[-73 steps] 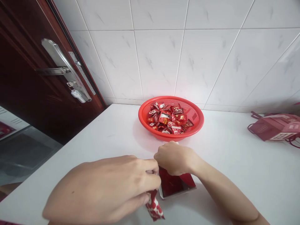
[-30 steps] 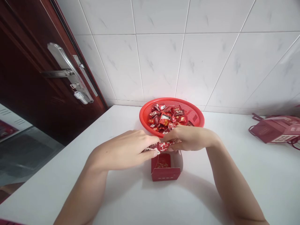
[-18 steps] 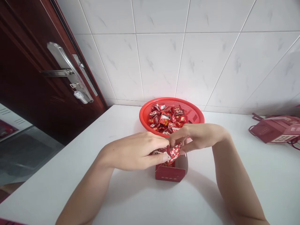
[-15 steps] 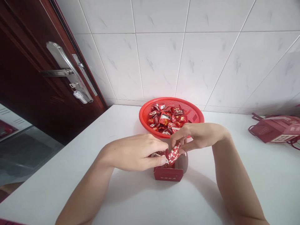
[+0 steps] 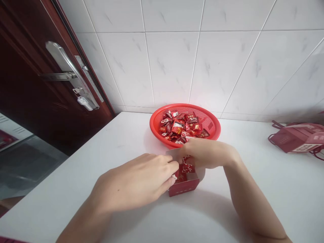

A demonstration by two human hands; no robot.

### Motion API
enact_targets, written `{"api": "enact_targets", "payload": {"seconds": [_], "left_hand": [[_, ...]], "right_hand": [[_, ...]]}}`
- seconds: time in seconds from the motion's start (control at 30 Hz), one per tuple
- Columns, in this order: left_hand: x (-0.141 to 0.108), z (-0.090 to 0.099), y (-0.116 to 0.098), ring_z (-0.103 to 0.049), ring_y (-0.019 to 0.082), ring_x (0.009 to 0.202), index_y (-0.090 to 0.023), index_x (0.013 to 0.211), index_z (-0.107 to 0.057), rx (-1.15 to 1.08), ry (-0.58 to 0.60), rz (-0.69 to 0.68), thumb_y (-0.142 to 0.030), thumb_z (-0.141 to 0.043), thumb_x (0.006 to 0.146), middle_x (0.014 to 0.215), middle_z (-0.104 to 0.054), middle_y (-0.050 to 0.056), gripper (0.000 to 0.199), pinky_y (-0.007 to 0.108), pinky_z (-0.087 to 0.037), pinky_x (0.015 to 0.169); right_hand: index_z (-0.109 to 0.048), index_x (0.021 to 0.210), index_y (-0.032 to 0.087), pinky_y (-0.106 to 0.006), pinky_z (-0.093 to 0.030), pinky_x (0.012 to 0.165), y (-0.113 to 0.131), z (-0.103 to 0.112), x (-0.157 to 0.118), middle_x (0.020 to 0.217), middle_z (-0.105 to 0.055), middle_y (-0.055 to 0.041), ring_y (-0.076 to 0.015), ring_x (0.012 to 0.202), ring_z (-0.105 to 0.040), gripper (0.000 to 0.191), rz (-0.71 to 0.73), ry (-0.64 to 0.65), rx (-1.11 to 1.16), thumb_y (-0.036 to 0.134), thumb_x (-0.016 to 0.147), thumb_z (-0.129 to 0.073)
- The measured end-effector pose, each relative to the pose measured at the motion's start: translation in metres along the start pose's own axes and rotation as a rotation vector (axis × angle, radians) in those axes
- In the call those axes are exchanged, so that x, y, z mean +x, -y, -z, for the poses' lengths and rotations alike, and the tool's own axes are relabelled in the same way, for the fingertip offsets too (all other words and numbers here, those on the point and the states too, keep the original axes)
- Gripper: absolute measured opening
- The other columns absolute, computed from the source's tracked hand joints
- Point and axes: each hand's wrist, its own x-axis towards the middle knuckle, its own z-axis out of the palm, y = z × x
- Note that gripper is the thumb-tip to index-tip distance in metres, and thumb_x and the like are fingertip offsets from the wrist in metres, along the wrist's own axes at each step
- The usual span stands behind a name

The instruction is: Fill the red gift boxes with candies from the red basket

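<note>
A small red cardboard box (image 5: 184, 188) stands on the white table, its top open. My left hand (image 5: 141, 179) is closed at the box's left side, with a whitish bit of a wrapped candy (image 5: 174, 177) showing between thumb and fingers. My right hand (image 5: 207, 152) reaches down into the box from the far right side, its fingers blurred and partly hidden. A candy in a red-and-white floral wrapper (image 5: 187, 168) is at its fingertips, inside the box. Just behind, a red plastic basket (image 5: 154, 126) holds many wrapped candies (image 5: 178, 126).
On the right of the table (image 5: 253, 195) lies a dark red carton (image 5: 295, 138) with cord handles. White wall tiles (image 5: 172, 67) rise behind the table. To the left is a dark red door (image 5: 25, 67) with a metal handle (image 5: 60, 76) and hanging keys (image 5: 84, 102).
My right hand has lowered the floral candy into the box. My left hand has shifted slightly left and nearer to me, its fingers now more curled. The box has turned slightly.
</note>
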Motion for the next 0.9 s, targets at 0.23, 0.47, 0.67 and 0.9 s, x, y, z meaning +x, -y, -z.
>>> {"api": "enact_targets", "payload": {"seconds": [0.23, 0.47, 0.67, 0.9], "left_hand": [[-0.004, -0.003, 0.004, -0.065, 0.020, 0.071, -0.023, 0.087, -0.062, -0.024, -0.015, 0.001, -0.029, -0.044, 0.103, 0.083, -0.068, 0.003, 0.025, 0.032, -0.042, 0.064], [-0.006, -0.002, 0.003, -0.064, 0.019, 0.069, -0.022, 0.083, -0.060, -0.066, -0.019, -0.004, -0.029, -0.045, 0.102, 0.081, -0.066, 0.003, 0.026, 0.032, -0.040, 0.062], [-0.001, 0.011, 0.001, -0.057, 0.019, 0.061, -0.022, 0.076, -0.052, -0.051, -0.016, 0.028, -0.028, -0.041, 0.103, 0.071, -0.062, 0.002, 0.030, 0.033, -0.032, 0.057], [0.014, 0.026, 0.001, -0.047, 0.012, 0.058, -0.020, 0.069, -0.049, -0.252, -0.334, -0.021, -0.026, -0.051, 0.099, 0.067, -0.056, -0.003, 0.030, 0.028, -0.032, 0.055]], "right_hand": [[-0.063, 0.081, 0.016, -0.029, -0.024, 0.048, 0.018, -0.016, 0.020, 0.081, -0.063, -0.0038, -0.0125, 0.055, -0.040, 0.019, -0.074, 0.129, -0.162, 0.001, 0.080, -0.053], [-0.058, 0.080, 0.018, -0.028, -0.025, 0.046, 0.013, -0.025, 0.032, 0.085, -0.064, -0.0041, -0.0134, 0.056, -0.044, 0.020, -0.124, 0.096, -0.129, -0.001, 0.076, -0.054], [-0.059, 0.086, 0.020, -0.028, -0.031, 0.050, 0.007, -0.009, 0.011, 0.073, -0.063, -0.0010, -0.0147, 0.057, -0.050, 0.013, 0.009, -0.030, 0.042, 0.010, 0.091, -0.052], [-0.056, 0.099, 0.020, -0.029, -0.055, 0.073, -0.004, 0.008, -0.020, 0.102, -0.076, -0.0059, -0.0213, 0.093, -0.074, 0.029, 0.190, -0.240, 0.529, 0.039, 0.089, -0.075]]}}
